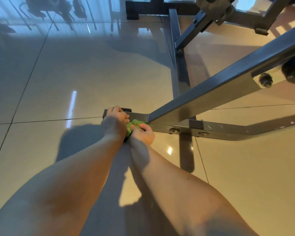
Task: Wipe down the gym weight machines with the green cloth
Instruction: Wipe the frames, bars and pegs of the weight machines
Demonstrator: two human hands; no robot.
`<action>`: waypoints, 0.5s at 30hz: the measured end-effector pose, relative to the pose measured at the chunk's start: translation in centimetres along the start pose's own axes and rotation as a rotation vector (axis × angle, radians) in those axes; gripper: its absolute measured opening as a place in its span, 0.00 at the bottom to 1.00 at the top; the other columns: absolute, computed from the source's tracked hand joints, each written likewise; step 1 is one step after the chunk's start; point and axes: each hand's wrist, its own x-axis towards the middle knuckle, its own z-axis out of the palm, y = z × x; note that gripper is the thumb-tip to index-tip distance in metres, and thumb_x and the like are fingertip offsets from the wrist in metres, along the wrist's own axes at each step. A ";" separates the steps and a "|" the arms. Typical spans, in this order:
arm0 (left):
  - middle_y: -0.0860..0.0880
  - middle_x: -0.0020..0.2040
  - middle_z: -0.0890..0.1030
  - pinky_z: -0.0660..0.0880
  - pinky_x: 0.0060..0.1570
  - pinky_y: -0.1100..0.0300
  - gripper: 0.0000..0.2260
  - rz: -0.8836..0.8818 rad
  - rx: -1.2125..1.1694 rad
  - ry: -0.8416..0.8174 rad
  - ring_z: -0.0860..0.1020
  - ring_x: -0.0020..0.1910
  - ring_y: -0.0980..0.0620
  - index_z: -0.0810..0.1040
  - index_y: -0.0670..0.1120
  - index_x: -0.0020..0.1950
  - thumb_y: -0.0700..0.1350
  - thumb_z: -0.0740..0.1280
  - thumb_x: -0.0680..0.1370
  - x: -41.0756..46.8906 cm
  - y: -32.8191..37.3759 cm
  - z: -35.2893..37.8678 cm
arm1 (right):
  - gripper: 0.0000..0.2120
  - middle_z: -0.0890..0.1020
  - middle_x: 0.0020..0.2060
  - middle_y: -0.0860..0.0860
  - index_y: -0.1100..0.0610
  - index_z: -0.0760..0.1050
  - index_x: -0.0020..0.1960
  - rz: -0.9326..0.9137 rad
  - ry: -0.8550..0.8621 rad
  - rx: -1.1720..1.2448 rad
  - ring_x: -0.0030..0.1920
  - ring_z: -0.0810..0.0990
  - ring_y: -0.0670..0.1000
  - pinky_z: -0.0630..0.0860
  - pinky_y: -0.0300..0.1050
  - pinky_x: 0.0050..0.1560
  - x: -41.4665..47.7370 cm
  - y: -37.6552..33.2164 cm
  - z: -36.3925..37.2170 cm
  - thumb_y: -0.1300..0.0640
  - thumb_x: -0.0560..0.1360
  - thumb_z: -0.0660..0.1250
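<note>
A bunched green cloth (pixel 134 126) lies against the grey steel base bar (pixel 220 132) of a weight machine, near the bar's left end on the floor. My right hand (pixel 144 133) grips the cloth from the near side, fingers curled over it. My left hand (pixel 115 120) sits just left of it, fingers curled over the bar's end by its black foot cap (pixel 126 110) and touching the cloth. A slanted grey beam (pixel 228 86) rises from the bar right beside the cloth.
Glossy beige floor tiles (pixel 75 74) spread to the left and toward me. The machine's long floor rail (pixel 176 65) runs to a far crossbar (pixel 152 7). Bolts (pixel 174 130) stud the base bar. Dark machine parts (pixel 293 72) hang at the right edge.
</note>
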 end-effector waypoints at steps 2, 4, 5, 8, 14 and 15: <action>0.53 0.50 0.72 0.64 0.42 0.56 0.05 0.014 0.006 0.008 0.74 0.43 0.50 0.78 0.48 0.53 0.49 0.69 0.80 -0.1 0.0 -0.3 | 0.13 0.83 0.38 0.55 0.60 0.79 0.43 0.066 0.009 0.054 0.38 0.83 0.55 0.82 0.42 0.37 0.5 -0.9 -1.1 0.76 0.67 0.73; 0.54 0.50 0.72 0.63 0.41 0.56 0.04 0.006 -0.045 0.010 0.72 0.40 0.54 0.77 0.50 0.52 0.49 0.67 0.82 -0.2 0.1 -0.6 | 0.13 0.82 0.36 0.58 0.69 0.79 0.49 0.078 0.075 0.187 0.31 0.81 0.53 0.80 0.40 0.29 1.6 -2.5 -3.6 0.80 0.68 0.66; 0.54 0.49 0.73 0.64 0.41 0.56 0.03 -0.008 -0.090 0.001 0.72 0.40 0.56 0.76 0.51 0.51 0.49 0.65 0.83 -0.3 0.1 -0.5 | 0.14 0.82 0.37 0.60 0.70 0.79 0.49 0.082 0.125 0.241 0.30 0.80 0.53 0.79 0.41 0.28 2.3 -3.1 -4.7 0.81 0.68 0.63; 0.53 0.50 0.74 0.68 0.42 0.55 0.04 0.005 -0.102 0.000 0.73 0.42 0.54 0.76 0.51 0.52 0.49 0.64 0.83 -0.5 0.2 -0.8 | 0.15 0.83 0.43 0.59 0.64 0.80 0.51 0.101 0.207 0.277 0.35 0.80 0.52 0.81 0.41 0.35 2.8 -2.7 -4.6 0.78 0.70 0.65; 0.55 0.47 0.72 0.62 0.36 0.60 0.05 0.017 -0.038 -0.008 0.73 0.42 0.56 0.74 0.54 0.46 0.46 0.68 0.80 0.5 -0.8 -0.2 | 0.09 0.83 0.40 0.55 0.61 0.81 0.49 0.208 0.039 0.062 0.36 0.80 0.50 0.80 0.43 0.35 0.8 -1.0 -0.6 0.72 0.72 0.71; 0.54 0.48 0.73 0.63 0.37 0.58 0.06 0.054 0.003 -0.011 0.73 0.44 0.55 0.73 0.55 0.46 0.46 0.67 0.80 0.5 -1.1 -0.1 | 0.08 0.83 0.39 0.54 0.61 0.81 0.48 0.208 0.061 0.060 0.35 0.80 0.49 0.79 0.42 0.34 1.3 -1.5 -1.8 0.71 0.73 0.71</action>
